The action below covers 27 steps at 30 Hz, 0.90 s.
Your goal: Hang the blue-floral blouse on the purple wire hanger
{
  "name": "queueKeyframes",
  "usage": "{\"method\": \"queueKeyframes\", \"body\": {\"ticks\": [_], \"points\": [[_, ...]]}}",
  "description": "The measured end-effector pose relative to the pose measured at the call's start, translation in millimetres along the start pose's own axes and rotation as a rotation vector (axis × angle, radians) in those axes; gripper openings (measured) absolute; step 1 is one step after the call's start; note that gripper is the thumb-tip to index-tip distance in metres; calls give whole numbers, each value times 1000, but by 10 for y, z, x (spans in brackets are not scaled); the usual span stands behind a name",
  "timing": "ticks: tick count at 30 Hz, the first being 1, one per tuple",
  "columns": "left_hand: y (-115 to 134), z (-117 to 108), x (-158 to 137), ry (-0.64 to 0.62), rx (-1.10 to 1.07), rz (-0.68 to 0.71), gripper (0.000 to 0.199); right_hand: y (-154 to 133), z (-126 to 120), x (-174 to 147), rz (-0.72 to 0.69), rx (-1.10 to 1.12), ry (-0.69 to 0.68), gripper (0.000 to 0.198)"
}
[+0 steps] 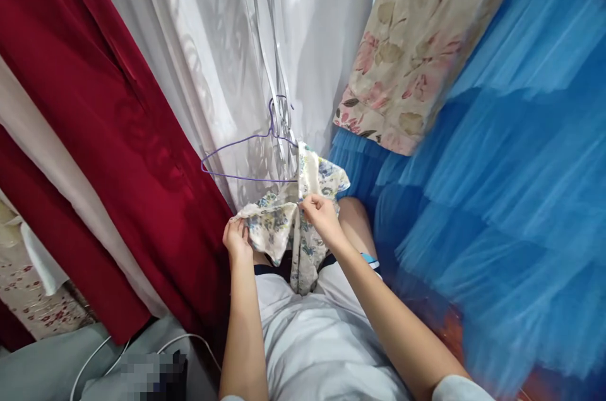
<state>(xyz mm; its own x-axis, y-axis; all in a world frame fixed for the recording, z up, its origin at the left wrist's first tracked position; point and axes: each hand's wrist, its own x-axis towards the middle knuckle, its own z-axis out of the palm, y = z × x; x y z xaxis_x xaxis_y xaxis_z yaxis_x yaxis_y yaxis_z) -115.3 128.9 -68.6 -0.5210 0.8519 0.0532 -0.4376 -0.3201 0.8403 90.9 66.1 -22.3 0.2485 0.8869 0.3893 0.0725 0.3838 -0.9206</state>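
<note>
Curtains fill the background: a white sheer curtain hangs in the middle, with a dark red curtain draped to its left.

Low in the picture, the person's left hand is closed on the left edge of a small floral garment, fingers pinched over the cloth. The right hand sits just beside it, to the right and slightly higher, with thumb and fingers pressed together on a fold of the same garment near its middle. Both forearms reach up from the bottom edge.

The garment is pale with blue and yellow flowers. It is stretched between the two hands, its upper part rises to the right end of a purple wire hanger, and a loose end drops down between the wrists. The hanger's hook points up in front of the white curtain, and its left shoulder stands bare.

Under the arms lie the person's white shorts with a dark trim. To the right, a blue tulle skirt in ruffled layers takes up most of that side. Above it hangs a beige cloth with pink flowers. At the lower left, a white cable crosses a grey surface.
</note>
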Motion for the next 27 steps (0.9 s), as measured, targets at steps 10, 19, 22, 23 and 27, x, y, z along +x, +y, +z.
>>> {"method": "queueKeyframes", "body": {"ticks": [10, 19, 22, 23, 27], "points": [[366, 575, -1068, -601, -14, 197, 22, 149, -437, -274, 141, 52, -380, 43], [691, 552, -1315, -1218, 302, 229, 78, -292, -735, -413, 408, 364, -732, 30], [509, 454, -1229, -1476, 302, -85, 65, -351, -888, -385, 354, 273, -826, 24], [441, 398, -1214, -1544, 306, -179, 66, -392, -948, -353, 330, 230, -825, 23], [314, 151, -1152, -1556, 459, -266, 55, -670, -1190, -85, 209, 4, -811, 27]]}}
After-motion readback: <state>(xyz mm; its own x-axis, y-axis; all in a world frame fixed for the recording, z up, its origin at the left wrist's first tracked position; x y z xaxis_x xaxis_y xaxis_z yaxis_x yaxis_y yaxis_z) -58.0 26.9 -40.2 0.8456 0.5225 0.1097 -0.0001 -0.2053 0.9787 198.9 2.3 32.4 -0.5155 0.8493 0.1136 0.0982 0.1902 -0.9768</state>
